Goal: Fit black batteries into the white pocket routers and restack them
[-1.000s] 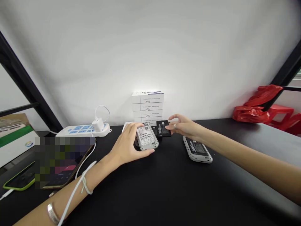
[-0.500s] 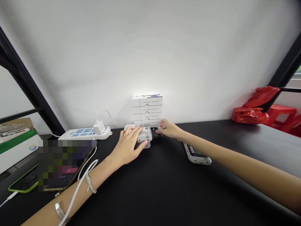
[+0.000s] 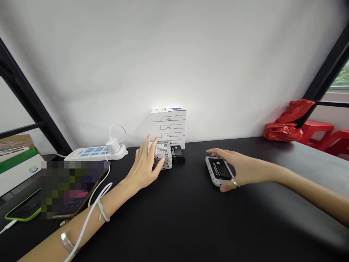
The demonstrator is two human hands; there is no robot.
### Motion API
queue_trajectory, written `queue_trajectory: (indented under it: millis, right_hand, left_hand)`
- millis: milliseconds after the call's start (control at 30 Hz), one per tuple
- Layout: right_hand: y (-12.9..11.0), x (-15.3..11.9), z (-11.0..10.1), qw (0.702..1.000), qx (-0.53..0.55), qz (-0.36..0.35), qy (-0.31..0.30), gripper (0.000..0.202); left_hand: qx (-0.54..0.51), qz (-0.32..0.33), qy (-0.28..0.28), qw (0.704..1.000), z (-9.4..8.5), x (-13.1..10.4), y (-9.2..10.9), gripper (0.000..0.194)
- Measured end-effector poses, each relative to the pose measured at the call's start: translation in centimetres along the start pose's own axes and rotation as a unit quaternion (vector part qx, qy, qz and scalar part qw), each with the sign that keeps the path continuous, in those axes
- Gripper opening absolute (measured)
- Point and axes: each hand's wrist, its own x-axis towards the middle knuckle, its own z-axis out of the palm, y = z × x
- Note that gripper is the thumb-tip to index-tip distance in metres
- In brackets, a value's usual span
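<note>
My left hand (image 3: 145, 166) has its fingers spread beside a stack of white device bodies (image 3: 164, 153), the top one showing a printed label. Its thumb is at the stack's front edge; whether it touches I cannot tell. Black batteries (image 3: 177, 153), the top one marked 3000mAh, lie just right of that stack. Farther right on the black table (image 3: 174, 214), my right hand (image 3: 236, 167) is wrapped around the far and near ends of a white handheld device (image 3: 211, 174). A black 3000mAh battery (image 3: 221, 169) sits in its open back.
Several white boxes (image 3: 171, 120) are stacked against the wall. To the left are a power strip (image 3: 95, 153) with a charger (image 3: 112, 145), a blurred tablet (image 3: 79, 193) and a phone (image 3: 24, 207). A white cable crosses my left forearm. A red bag (image 3: 283, 131) lies at the right.
My right hand has moved from the batteries rightward to the separate white device and closed around it. My left hand has lifted its fingers off the stack's top and spread them.
</note>
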Motion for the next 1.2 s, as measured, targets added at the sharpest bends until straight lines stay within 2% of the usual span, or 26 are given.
queue_trajectory:
  millis: [67, 100, 133, 167, 200, 267, 367, 500, 633, 733, 800, 900, 967, 1100, 1133, 1200]
  right_hand:
    - [-1.3, 0.2, 1.0, 0.999, 0.02, -0.02, 0.029, 0.1]
    - [-2.1, 0.4, 1.4, 0.999, 0.03, -0.027, 0.035, 0.098]
    - [-2.8, 0.6, 1.8, 0.998, 0.041, -0.035, 0.035, 0.097]
    - [-3.5, 0.9, 2.2, 0.997, 0.054, -0.045, 0.032, 0.097]
    - [-4.1, 1.3, 2.5, 0.996, 0.069, -0.058, 0.024, 0.096]
    - [-5.0, 2.0, 3.0, 0.992, 0.1, -0.08, 0.003, 0.091]
    - [-5.7, 3.0, 3.4, 0.987, 0.134, -0.09, -0.011, 0.077]
    - [-6.4, 3.9, 3.5, 0.986, 0.151, -0.068, 0.004, 0.075]
    - [-7.1, 4.2, 3.3, 0.981, 0.188, -0.044, -0.004, 0.068]
    - [-7.6, 3.4, 2.7, 0.972, 0.211, -0.08, 0.071, 0.057]
    - [-8.1, 2.5, 2.0, 0.953, 0.251, -0.135, 0.104, 0.05]
    - [-9.0, 1.5, 1.0, 0.908, 0.361, -0.205, 0.051, 0.037]
    - [-9.4, 1.6, 0.4, 0.869, 0.445, -0.209, 0.052, 0.04]
    - [-8.6, 4.1, -0.7, 0.798, 0.56, -0.112, 0.195, 0.045]
    - [-8.0, 5.0, -1.0, 0.788, 0.575, -0.072, 0.205, 0.044]
    - [-6.7, 6.9, -1.0, 0.783, 0.599, 0.015, 0.165, 0.04]
  left_hand:
    - [-0.029, 0.059, 0.033, 0.997, -0.7, -0.2, 1.4, 0.056]
    - [-0.059, 0.097, 0.015, 0.993, -1.1, -0.4, 2.2, 0.053]
    - [-0.094, 0.12, -0.04, 0.988, -1.4, -0.7, 3.1, 0.051]
    - [-0.129, 0.104, -0.098, 0.981, -1.5, -1.0, 3.8, 0.058]
    - [-0.159, 0.077, -0.148, 0.973, -1.6, -1.3, 4.5, 0.075]
    - [-0.191, 0.031, -0.219, 0.956, -1.4, -1.9, 5.3, 0.099]
    - [-0.207, -0.012, -0.252, 0.945, -0.4, -2.1, 5.6, 0.107]
    - [-0.204, -0.029, -0.216, 0.954, 0.7, -1.8, 6.0, 0.105]
    - [-0.191, -0.029, -0.177, 0.965, 0.8, -2.0, 6.7, 0.101]
    - [-0.178, -0.014, -0.149, 0.972, 0.3, -2.1, 6.8, 0.1]
    - [-0.17, -0.017, -0.119, 0.978, -0.1, -1.9, 6.6, 0.099]
    - [-0.17, -0.021, -0.076, 0.982, -0.5, -1.3, 6.1, 0.098]
    - [-0.172, -0.018, -0.054, 0.983, -0.7, -0.8, 5.5, 0.098]
    - [-0.145, -0.043, -0.002, 0.988, -1.4, 0.6, 3.1, 0.093]
    - [-0.14, -0.065, 0.001, 0.988, -1.5, 0.9, 2.4, 0.092]
    - [-0.154, -0.12, -0.018, 0.981, -1.8, 1.6, 0.8, 0.09]
